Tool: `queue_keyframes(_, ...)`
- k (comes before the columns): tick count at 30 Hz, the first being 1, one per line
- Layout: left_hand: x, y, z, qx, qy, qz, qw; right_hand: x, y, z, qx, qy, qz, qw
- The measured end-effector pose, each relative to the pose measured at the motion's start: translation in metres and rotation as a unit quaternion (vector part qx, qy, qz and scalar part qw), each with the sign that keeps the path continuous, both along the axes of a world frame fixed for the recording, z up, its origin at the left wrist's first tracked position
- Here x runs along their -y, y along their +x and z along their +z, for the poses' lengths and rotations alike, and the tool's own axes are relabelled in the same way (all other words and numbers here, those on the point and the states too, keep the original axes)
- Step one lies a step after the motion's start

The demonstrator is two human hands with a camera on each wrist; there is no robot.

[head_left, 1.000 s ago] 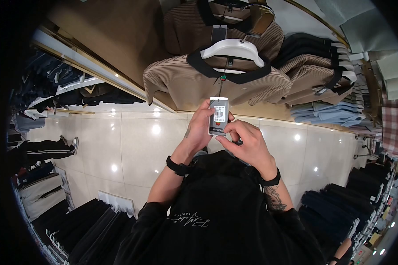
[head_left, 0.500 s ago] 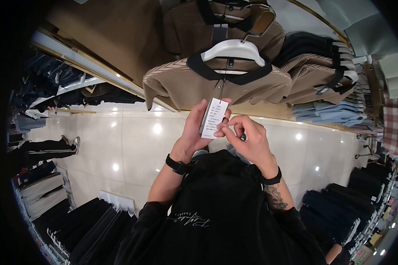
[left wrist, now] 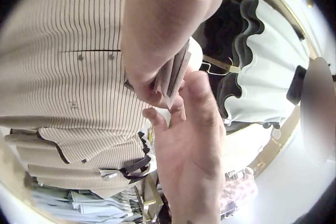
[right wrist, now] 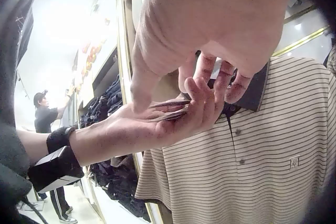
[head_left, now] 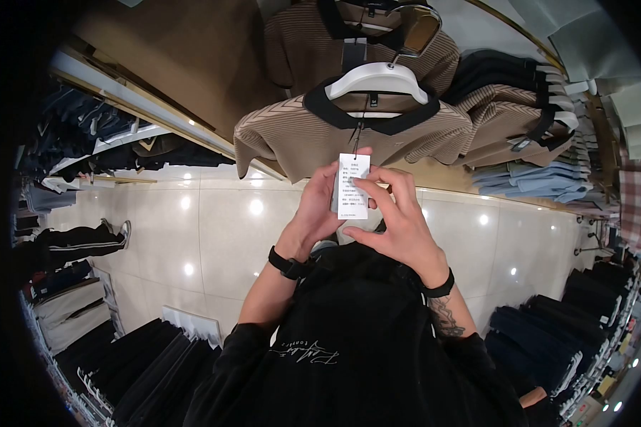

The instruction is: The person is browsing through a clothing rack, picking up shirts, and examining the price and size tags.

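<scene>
A white paper hang tag [head_left: 352, 205] printed with several lines of small text hangs by a dark cord from a brown striped polo shirt [head_left: 285, 135] with a black collar. My left hand [head_left: 315, 208] holds the tag, thumb along its left edge and fingers behind it. More than one layer of tag [right wrist: 170, 112] lies in that hand in the right wrist view. The right hand [head_left: 408, 226] reaches in from the other side. Its index finger overlaps the printed face, while the thumb stands apart below. The shirt hangs on a white hanger [head_left: 377, 77].
Behind is a similar brown shirt [head_left: 292, 53]. To the right hang more shirts, some light blue [head_left: 530, 183]. Racks of dark trousers [head_left: 142, 370] stand at lower left. A person's legs [head_left: 78, 242] show beyond the tiled floor [head_left: 221, 242].
The tag has turned from its grey barcode face to the white text face. The right hand's fingers were together at the tag's lower right edge; now thumb and index finger are spread.
</scene>
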State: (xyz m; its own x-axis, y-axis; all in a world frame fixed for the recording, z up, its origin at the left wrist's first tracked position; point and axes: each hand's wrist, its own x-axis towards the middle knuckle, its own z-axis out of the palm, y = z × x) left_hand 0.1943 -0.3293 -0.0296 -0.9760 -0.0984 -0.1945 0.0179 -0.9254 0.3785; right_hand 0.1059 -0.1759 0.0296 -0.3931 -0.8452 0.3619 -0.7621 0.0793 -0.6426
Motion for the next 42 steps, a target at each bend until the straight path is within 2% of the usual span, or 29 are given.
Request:
queue_keyframes(5, 0.002, -0.002, -0.005, 0.002, -0.003, 0.007, 1.0, -0.002, -0.003, -0.009, -0.039, 0.02, 0.004, 0.999)
queue_keyframes(8, 0.0, -0.003, 0.003, 0.021, -0.027, 0.013, 0.999, -0.002, -0.003, -0.009, -0.027, -0.009, 0.013, 0.999)
queue_keyframes(11, -0.001, -0.004, 0.005, 0.056, -0.018, 0.025, 0.998, -0.001, -0.007, -0.006, -0.02, -0.064, -0.022, 0.998)
queue_keyframes(14, 0.003, -0.003, -0.01, -0.014, -0.035, 0.013, 0.999, -0.008, -0.01, -0.018, 0.058, -0.084, -0.144, 0.984)
queue_keyframes(17, 0.002, -0.003, -0.004, 0.01, -0.036, 0.013, 0.999, -0.003, -0.02, -0.024, 0.221, -0.136, -0.197, 0.945)
queue_keyframes(21, 0.002, -0.003, -0.002, 0.022, -0.042, 0.014, 0.999, -0.004, -0.028, -0.022, 0.324, -0.14, -0.185, 0.917)
queue_keyframes(24, 0.002, -0.003, -0.002, 0.027, -0.042, 0.016, 0.999, -0.003, -0.03, -0.025, 0.33, -0.16, -0.183, 0.912)
queue_keyframes(27, 0.002, -0.003, -0.005, 0.019, -0.032, 0.018, 0.999, -0.002, -0.025, -0.025, 0.29, -0.161, -0.173, 0.927)
queue_keyframes(30, 0.001, -0.004, -0.003, 0.014, -0.025, 0.027, 0.999, -0.004, -0.026, -0.016, 0.106, -0.118, -0.131, 0.979)
queue_keyframes(33, 0.0, -0.005, 0.004, 0.016, -0.028, 0.039, 0.999, -0.003, -0.022, -0.009, -0.006, -0.101, -0.036, 0.994)
queue_keyframes(35, 0.002, -0.004, -0.001, 0.023, -0.044, 0.041, 0.998, -0.004, -0.019, -0.011, -0.02, -0.078, 0.001, 0.997)
queue_keyframes(37, -0.001, -0.005, -0.001, 0.038, -0.12, 0.05, 0.991, -0.003, -0.017, -0.009, -0.022, -0.077, 0.026, 0.996)
queue_keyframes(39, -0.002, -0.005, -0.002, 0.044, -0.185, 0.055, 0.98, 0.002, -0.02, -0.01, 0.003, -0.094, -0.014, 0.996)
queue_keyframes(42, -0.004, -0.004, 0.009, 0.03, -0.225, 0.033, 0.973, 0.007, -0.025, -0.013, 0.079, -0.079, -0.104, 0.988)
